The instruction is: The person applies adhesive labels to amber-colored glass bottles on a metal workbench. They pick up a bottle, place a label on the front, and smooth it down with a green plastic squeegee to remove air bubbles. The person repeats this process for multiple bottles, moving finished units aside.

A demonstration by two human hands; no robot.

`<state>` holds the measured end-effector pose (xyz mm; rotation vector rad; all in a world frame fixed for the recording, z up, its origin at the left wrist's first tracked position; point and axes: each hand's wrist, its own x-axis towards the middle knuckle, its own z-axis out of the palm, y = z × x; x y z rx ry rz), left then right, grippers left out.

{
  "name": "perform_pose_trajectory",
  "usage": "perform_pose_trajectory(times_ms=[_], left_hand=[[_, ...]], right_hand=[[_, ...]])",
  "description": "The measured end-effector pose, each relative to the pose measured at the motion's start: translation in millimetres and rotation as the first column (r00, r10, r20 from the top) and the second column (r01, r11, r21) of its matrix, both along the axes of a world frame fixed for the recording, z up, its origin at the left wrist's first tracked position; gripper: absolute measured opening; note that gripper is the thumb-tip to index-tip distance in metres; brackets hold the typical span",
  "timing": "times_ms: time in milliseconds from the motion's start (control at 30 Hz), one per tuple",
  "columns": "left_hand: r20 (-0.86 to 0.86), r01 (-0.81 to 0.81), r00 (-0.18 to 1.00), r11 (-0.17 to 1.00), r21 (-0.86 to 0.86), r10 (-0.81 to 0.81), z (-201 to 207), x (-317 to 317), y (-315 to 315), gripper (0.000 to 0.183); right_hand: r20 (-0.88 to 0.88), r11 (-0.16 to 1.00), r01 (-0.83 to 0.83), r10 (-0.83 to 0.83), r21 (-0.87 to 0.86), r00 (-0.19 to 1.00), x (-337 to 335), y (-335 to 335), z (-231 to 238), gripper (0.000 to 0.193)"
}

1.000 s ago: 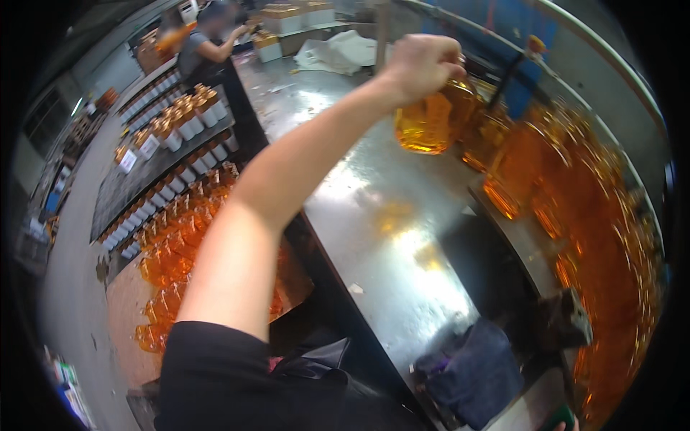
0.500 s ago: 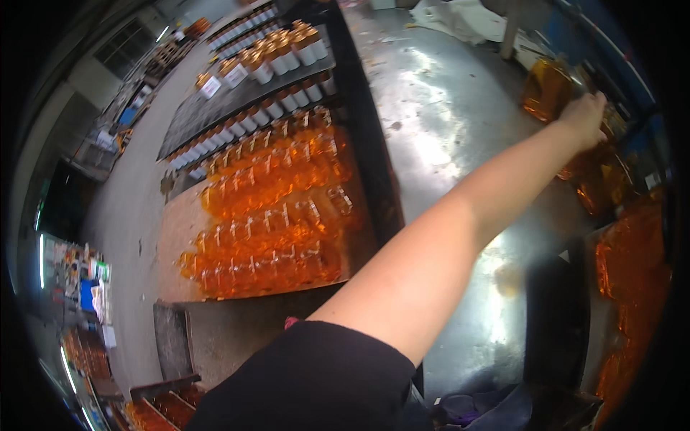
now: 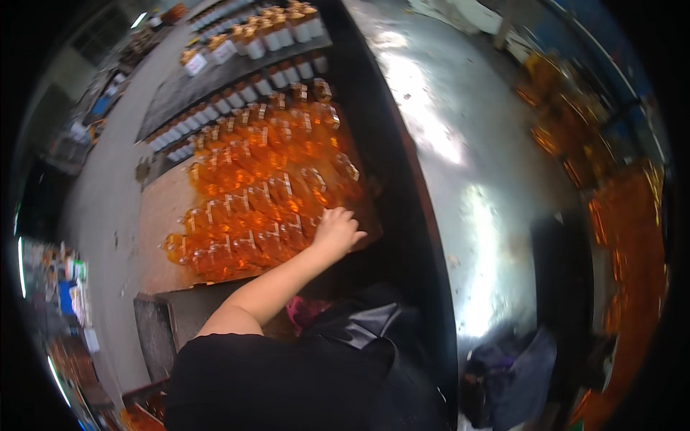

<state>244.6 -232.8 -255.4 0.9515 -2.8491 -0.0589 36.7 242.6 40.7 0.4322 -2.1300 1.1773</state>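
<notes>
My left hand (image 3: 336, 233) reaches over the near right end of a front row of clear bottles (image 3: 237, 248) filled with orange liquid. Its back faces up, the fingers are bent and apart, and the thumb sticks out to the right. No held thing shows in it, though the palm side is hidden. The fingertips lie at the last bottle of the row; whether they touch it I cannot make out. Several rows of these bottles stand close together on a brown board (image 3: 164, 215). My right hand is out of view.
White-bodied bottles with gold-brown tops (image 3: 277, 29) stand on a dark board beyond. On the right runs a shiny metal table (image 3: 438, 136), with orange and gold bottles (image 3: 568, 122) along its far edge. Dark cloth (image 3: 510, 373) lies near its front.
My left hand has left the orange bottles at the far right and swung left across the metal table to the board's near right corner. The view has shifted slightly.
</notes>
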Motion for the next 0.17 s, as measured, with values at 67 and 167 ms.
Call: perform_pose_trajectory(times_ms=[67,167], left_hand=[[0.037,0.024,0.999,1.000,0.009,-0.024,-8,2,-1,0.032],[-0.115,0.004,0.993,0.998,0.060,0.003,3,-2,-2,0.033]], right_hand=[[-0.089,0.998,-0.032,0.027,-0.059,0.996,15,20,-6,0.031],[-0.159,0.993,-0.044,0.026,-0.108,0.987,44,19,1,0.034]])
